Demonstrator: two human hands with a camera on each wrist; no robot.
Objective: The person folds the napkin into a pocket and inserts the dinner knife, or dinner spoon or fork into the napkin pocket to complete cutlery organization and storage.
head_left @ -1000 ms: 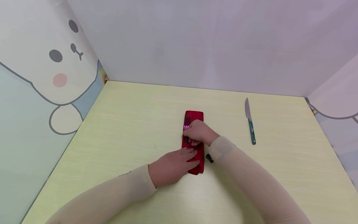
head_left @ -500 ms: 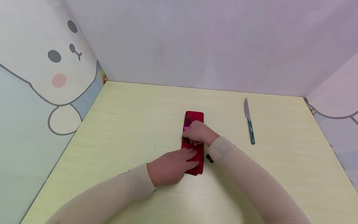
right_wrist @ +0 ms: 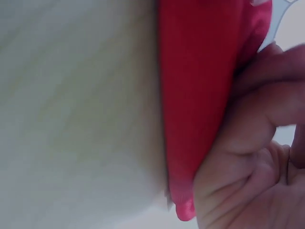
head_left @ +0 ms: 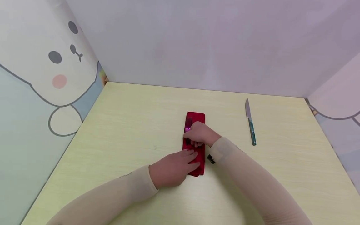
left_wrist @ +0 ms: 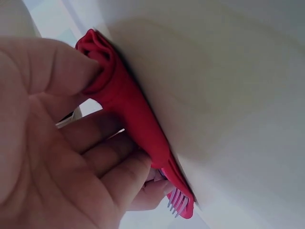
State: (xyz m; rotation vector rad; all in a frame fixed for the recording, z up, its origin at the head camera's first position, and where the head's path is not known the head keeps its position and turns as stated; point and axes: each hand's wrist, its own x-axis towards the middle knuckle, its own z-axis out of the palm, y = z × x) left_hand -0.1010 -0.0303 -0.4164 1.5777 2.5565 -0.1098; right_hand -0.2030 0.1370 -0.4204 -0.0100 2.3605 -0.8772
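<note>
A red folded cloth napkin (head_left: 200, 117) lies lengthwise on the table, its near end rolled up thick in the left wrist view. On its left side lies a fork (head_left: 188, 124), tines pointing away from me; tines (left_wrist: 177, 202) also show in the left wrist view. My right hand (head_left: 201, 133) is over the napkin, fingers curled, thumb and forefinger at the fork, which it appears to pinch; the hand hides part of the fork. My left hand (head_left: 171, 167) rests on the near part of the napkin with fingers spread, thumb touching the rolled end (left_wrist: 97, 57).
A table knife (head_left: 250, 123) with a green handle lies to the right, blade pointing away. A small dark object (head_left: 211, 159) shows beside the right sleeve. A pale wall (head_left: 208, 47) rises behind the table, and patterned panels (head_left: 59, 93) stand at the sides.
Almost nothing differs. The right hand's fingertips have shifted very slightly at the fork, and the left hand keeps its place on the napkin.
</note>
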